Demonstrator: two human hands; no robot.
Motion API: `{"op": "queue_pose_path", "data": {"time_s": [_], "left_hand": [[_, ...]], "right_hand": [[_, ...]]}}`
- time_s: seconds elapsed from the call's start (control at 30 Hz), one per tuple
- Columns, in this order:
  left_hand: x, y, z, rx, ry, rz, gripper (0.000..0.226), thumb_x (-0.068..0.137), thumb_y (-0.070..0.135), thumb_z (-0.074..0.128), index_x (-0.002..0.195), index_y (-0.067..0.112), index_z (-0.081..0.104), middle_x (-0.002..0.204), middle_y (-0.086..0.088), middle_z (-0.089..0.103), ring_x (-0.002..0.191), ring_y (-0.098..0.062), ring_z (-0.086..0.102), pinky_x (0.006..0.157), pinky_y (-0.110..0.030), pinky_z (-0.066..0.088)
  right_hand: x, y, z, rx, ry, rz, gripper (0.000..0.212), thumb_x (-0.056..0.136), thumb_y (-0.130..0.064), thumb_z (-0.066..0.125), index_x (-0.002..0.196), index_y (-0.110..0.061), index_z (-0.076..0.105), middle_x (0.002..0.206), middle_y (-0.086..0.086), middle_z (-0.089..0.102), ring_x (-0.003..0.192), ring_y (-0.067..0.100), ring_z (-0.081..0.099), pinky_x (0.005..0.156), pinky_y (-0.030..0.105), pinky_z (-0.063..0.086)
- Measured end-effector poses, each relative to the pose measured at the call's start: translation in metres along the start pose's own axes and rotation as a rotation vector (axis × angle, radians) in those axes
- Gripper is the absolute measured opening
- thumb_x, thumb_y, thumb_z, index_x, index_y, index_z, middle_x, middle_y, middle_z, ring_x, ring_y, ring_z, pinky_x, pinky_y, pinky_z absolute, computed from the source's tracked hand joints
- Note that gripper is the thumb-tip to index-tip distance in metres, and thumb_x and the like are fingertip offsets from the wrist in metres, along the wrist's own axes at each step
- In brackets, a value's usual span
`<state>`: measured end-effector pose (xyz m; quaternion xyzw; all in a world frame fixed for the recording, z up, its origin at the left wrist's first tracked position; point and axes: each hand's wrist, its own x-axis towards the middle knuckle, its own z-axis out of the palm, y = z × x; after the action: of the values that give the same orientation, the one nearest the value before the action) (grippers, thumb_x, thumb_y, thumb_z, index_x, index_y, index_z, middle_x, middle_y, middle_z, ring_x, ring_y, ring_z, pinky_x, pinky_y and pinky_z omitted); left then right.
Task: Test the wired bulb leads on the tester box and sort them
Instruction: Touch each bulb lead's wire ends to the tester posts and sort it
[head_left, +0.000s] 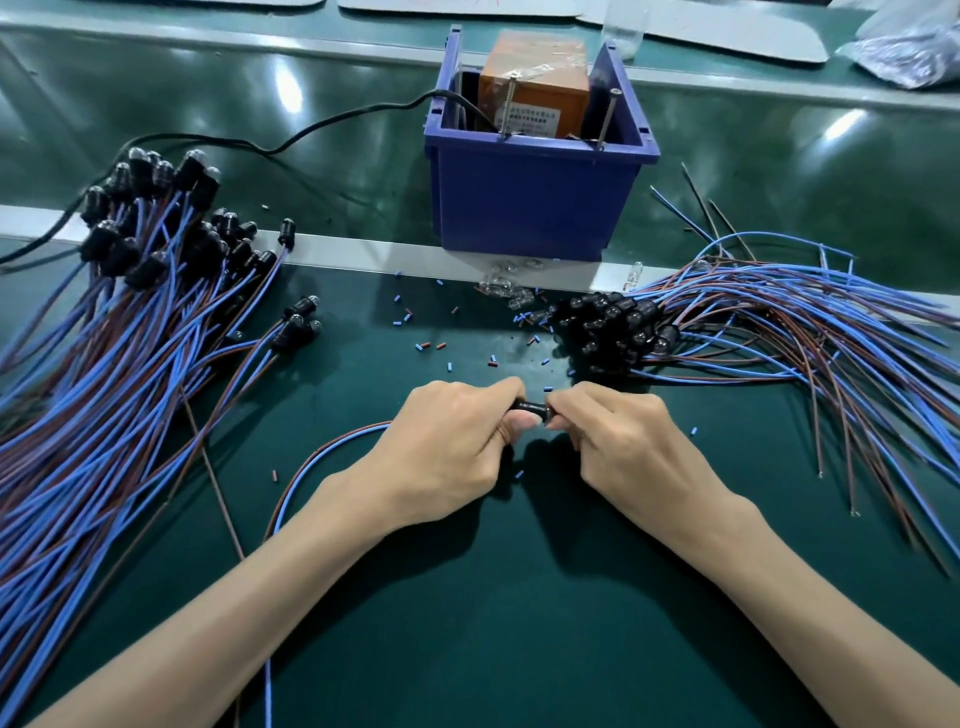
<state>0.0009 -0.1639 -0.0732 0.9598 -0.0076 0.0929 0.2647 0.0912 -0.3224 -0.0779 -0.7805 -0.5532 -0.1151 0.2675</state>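
Bulb lead (530, 410) is hanging low over the middle of the green table (519, 597), with both hands clamped on it. The left hand (447, 452) is pinching the black socket and the right hand (618, 441) is pinching its other tip. Its blue and brown wires are trailing off left. Tester box (535, 88) is sitting in the blue bin (524, 202) behind, with the left heap (130, 312) and right heap (727, 322) of leads lying either side.

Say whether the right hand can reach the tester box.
Likely yes, once freed: the right hand pinches the black bulb socket, but only small scraps lie between it and the blue tester box.
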Motion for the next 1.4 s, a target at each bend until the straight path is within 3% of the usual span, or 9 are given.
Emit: {"op": "queue_pose_path", "data": {"time_s": [0.13,0.23,0.3,0.4,0.73,0.83,0.9,1.1,1.4], "left_hand": [[-0.0012,0.0013,0.0005,-0.063,0.026,-0.006,0.023,0.093,0.038,0.033,0.082,0.021,0.045,0.05,0.013,0.035,0.057,-0.018,0.027,0.056,-0.035,0.025],[-0.0005,0.003,-0.0003,-0.164,0.024,-0.03,0.025,0.093,0.039,0.035,0.092,0.021,0.053,0.057,0.016,0.042,0.063,-0.013,0.032,0.06,-0.036,0.031],[0.0,0.003,-0.0021,-0.224,0.022,-0.039,0.019,0.093,0.038,0.036,0.09,0.024,0.049,0.058,0.013,0.042,0.063,-0.014,0.032,0.061,-0.036,0.031],[-0.0008,0.0025,-0.0051,-0.357,0.033,-0.072,0.015,0.093,0.037,0.036,0.084,0.027,0.044,0.062,0.001,0.045,0.065,-0.021,0.037,0.066,-0.04,0.035],[-0.0028,0.0024,-0.005,-0.418,-0.004,-0.034,0.017,0.092,0.047,0.037,0.086,0.032,0.044,0.064,0.01,0.046,0.063,-0.013,0.041,0.063,-0.026,0.034],[-0.0024,0.0035,-0.0034,-0.463,0.026,-0.046,0.021,0.094,0.048,0.034,0.086,0.033,0.047,0.074,-0.005,0.058,0.072,-0.026,0.049,0.072,-0.038,0.041],[-0.0018,0.0029,-0.0024,-0.447,0.033,-0.044,0.015,0.095,0.04,0.036,0.086,0.034,0.047,0.072,-0.013,0.054,0.067,-0.026,0.045,0.068,-0.039,0.039],[-0.0015,0.0011,-0.0019,-0.425,0.033,-0.014,0.009,0.094,0.035,0.04,0.086,0.034,0.043,0.061,0.006,0.04,0.058,-0.012,0.033,0.058,-0.024,0.03],[-0.0014,0.0031,-0.0053,-0.4,0.051,0.014,0.012,0.094,0.029,0.045,0.084,0.036,0.044,0.058,0.007,0.036,0.054,-0.01,0.031,0.054,-0.017,0.027]], "right_hand": [[-0.0003,-0.0035,-0.0024,0.001,-0.005,0.007,0.013,0.084,0.006,0.056,0.072,0.005,0.06,0.062,0.009,0.054,0.05,0.028,0.046,0.046,0.033,0.04],[0.0015,-0.0028,-0.0058,0.152,-0.022,0.066,0.013,0.09,-0.006,0.056,0.084,0.005,0.062,0.073,0.004,0.055,0.061,0.018,0.045,0.058,0.023,0.039],[0.0024,-0.0022,-0.0071,0.219,0.029,0.088,0.013,0.09,-0.005,0.056,0.087,0.006,0.063,0.075,0.0,0.051,0.064,0.009,0.039,0.064,0.014,0.034],[0.0007,0.0012,-0.0075,0.226,0.139,0.131,0.019,0.091,-0.006,0.051,0.085,0.008,0.063,0.073,0.005,0.053,0.057,0.016,0.047,0.062,0.009,0.033],[0.0002,0.0036,-0.0033,0.31,0.182,0.066,0.009,0.085,0.001,0.063,0.091,0.006,0.068,0.079,0.009,0.062,0.059,0.018,0.057,0.061,0.021,0.047],[-0.0004,0.0034,-0.0041,0.315,0.207,0.083,0.009,0.086,0.0,0.062,0.089,0.007,0.067,0.078,0.007,0.061,0.058,0.018,0.057,0.062,0.02,0.046],[-0.0005,0.0028,-0.0047,0.318,0.224,0.085,0.008,0.086,0.001,0.062,0.089,0.007,0.067,0.077,0.008,0.062,0.057,0.018,0.058,0.062,0.019,0.046],[0.0006,0.0014,-0.0044,0.315,0.216,0.063,0.008,0.084,0.002,0.063,0.089,0.007,0.068,0.078,0.009,0.063,0.056,0.016,0.057,0.063,0.014,0.044],[-0.0001,-0.0003,-0.0045,0.275,0.2,0.033,0.009,0.086,0.001,0.061,0.087,0.008,0.067,0.073,0.011,0.059,0.058,0.017,0.05,0.061,0.017,0.041]]}}
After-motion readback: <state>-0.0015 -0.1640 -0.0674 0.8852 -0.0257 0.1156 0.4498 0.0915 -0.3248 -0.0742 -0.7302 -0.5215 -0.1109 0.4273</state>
